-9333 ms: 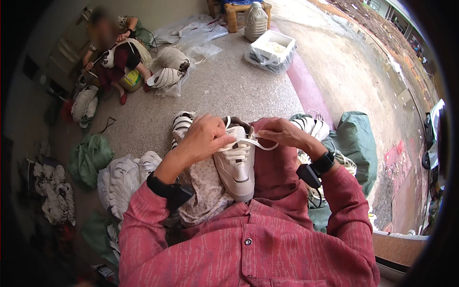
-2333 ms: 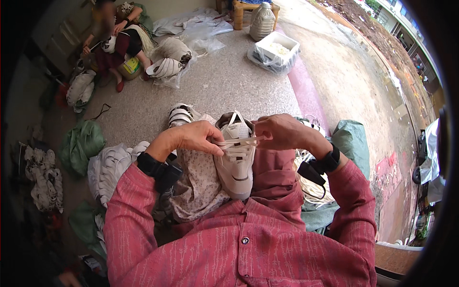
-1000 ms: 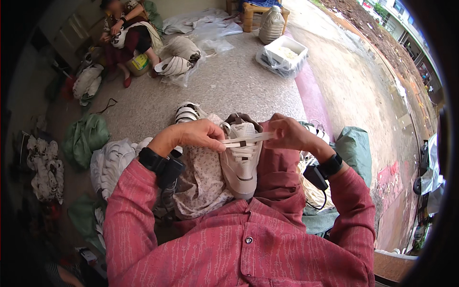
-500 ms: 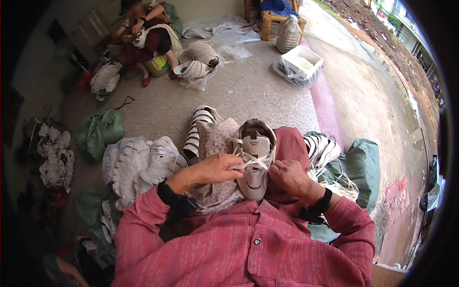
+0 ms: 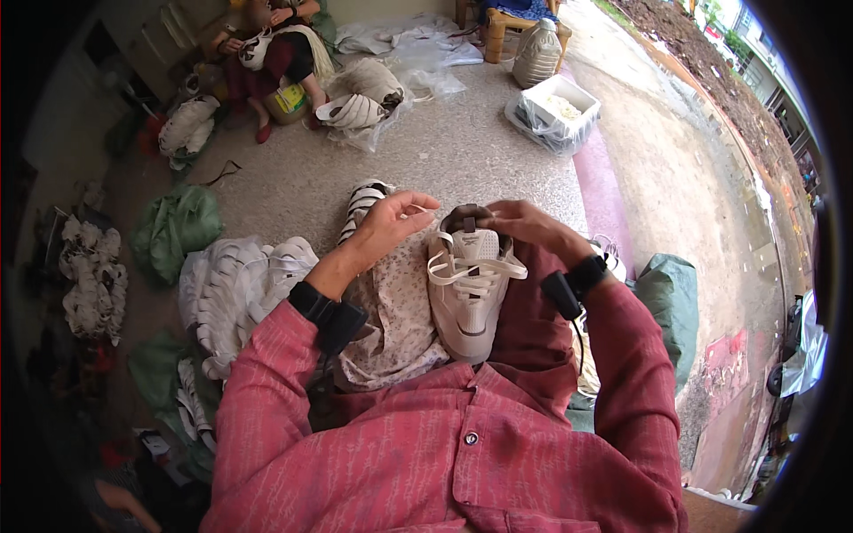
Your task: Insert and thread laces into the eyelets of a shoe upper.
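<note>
A beige and white sneaker (image 5: 469, 311) rests on my lap, toe toward me and heel away. White laces (image 5: 477, 271) cross its tongue and loop out at both sides. My left hand (image 5: 391, 226) is raised left of the shoe's collar, thumb and fingers pinched on a thin white lace end. My right hand (image 5: 533, 226) lies at the right of the collar, its fingers closed together over the opening. What those fingertips hold, if anything, is hidden. Under the shoe's left side is a flower-patterned cloth (image 5: 391, 311) over my leg.
White shoe uppers (image 5: 231, 298) are heaped at my left, near a green sack (image 5: 178, 233). Another green sack (image 5: 666, 298) stands at my right. Farther off are a lined white bin (image 5: 560, 111) and a seated person (image 5: 280, 53) handling a shoe.
Both hands have moved away from the lace crossing, up toward the heel end. The laces now run through higher on the tongue and loop out at the sides.
</note>
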### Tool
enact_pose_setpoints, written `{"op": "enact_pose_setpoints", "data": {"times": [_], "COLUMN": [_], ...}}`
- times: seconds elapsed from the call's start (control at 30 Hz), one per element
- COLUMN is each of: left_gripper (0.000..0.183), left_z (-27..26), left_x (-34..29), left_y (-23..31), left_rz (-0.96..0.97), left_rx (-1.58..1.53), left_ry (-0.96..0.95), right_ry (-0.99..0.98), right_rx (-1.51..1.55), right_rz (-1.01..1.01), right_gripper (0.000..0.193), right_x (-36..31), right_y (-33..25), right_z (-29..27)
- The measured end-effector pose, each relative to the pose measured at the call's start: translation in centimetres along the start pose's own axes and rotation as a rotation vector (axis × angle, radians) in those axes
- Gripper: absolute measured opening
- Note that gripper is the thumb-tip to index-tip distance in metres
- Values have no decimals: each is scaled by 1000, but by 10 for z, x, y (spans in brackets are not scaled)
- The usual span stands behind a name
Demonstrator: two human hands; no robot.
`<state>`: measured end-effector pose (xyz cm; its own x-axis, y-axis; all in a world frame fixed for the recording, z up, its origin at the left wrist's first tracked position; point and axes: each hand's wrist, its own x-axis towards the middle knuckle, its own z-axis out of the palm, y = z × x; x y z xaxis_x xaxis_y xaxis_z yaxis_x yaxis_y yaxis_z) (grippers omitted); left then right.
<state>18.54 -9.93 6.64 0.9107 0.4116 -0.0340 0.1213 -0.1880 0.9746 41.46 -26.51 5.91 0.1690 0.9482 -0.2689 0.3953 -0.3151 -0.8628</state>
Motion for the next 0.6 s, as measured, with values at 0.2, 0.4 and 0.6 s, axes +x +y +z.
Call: {"op": "enact_pose_setpoints", "data": {"times": [0.2,0.4,0.6], "left_gripper": [31,52,60], "left_z": [10,29,35], "left_x": [31,61,57], "left_y": [-27,-27,-7], "left_rz": [-58,-283,-395], "left_rx": [-33,214,62], "left_ry": [-23,-357,-439], "right_ry": [-12,241,234], "right_rx": [152,36,612], "right_rz": [-188,-400,-292], "right_gripper": [36,46,47], "right_x": [-35,-103,-124], "right_y": [-4,6,27], "right_z": [-2,-18,-11]}}
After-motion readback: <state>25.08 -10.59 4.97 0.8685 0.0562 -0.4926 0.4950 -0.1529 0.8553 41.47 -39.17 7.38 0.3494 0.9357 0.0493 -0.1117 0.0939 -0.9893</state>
